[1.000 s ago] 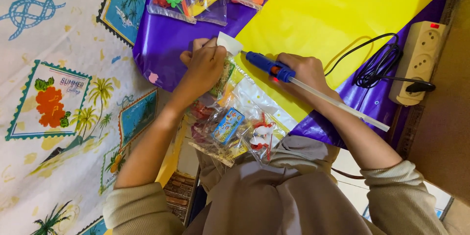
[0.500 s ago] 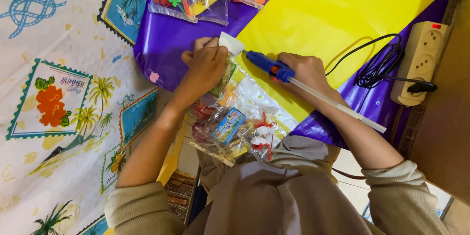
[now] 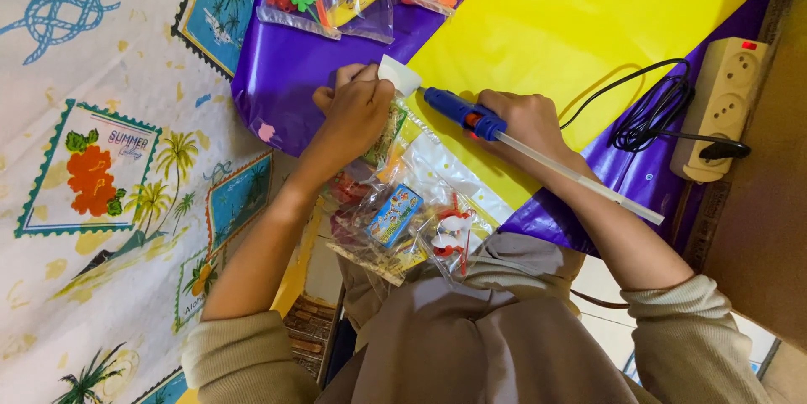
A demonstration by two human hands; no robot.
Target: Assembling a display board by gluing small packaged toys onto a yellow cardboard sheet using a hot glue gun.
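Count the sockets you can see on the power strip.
3 on the power strip at the right edge: two open ones and one lower down, taken by a black plug. None looks hidden.

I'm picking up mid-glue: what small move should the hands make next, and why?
Probably squeeze a dab of glue. The right hand holds the blue hot glue gun with its nozzle at the small white card tab, which the left hand pins atop the clear plastic toy packet.
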